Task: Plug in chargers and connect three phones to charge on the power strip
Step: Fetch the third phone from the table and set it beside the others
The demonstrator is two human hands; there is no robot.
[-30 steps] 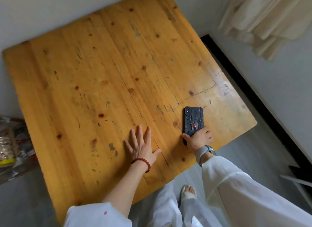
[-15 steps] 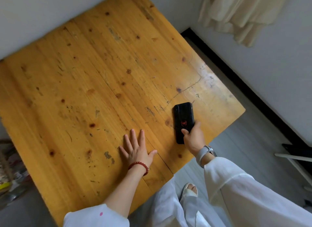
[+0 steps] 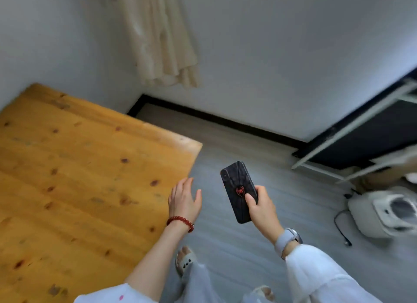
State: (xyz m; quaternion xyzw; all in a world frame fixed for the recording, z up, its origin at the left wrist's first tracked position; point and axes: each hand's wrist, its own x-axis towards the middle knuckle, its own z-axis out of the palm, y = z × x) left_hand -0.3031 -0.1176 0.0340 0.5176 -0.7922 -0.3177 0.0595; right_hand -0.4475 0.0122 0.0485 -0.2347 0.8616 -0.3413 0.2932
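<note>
A black phone (image 3: 237,187) with a red spider mark on its back is gripped at its lower end by my right hand (image 3: 261,209), held in the air over the grey floor, to the right of the wooden table (image 3: 74,180). My left hand (image 3: 185,200), with a red bead bracelet at the wrist, is open with fingers together, hovering at the table's right edge and holding nothing. No charger, power strip or other phone is in view.
A white appliance (image 3: 381,212) with a black cord (image 3: 340,228) sits on the floor at the right. A white-framed black rack (image 3: 352,133) stands against the wall behind it. A cream cloth (image 3: 162,38) hangs on the wall above the table's corner.
My right hand lifted the phone off the table and carried it out over the floor. My left hand left the tabletop. My view swung right, away from the table.
</note>
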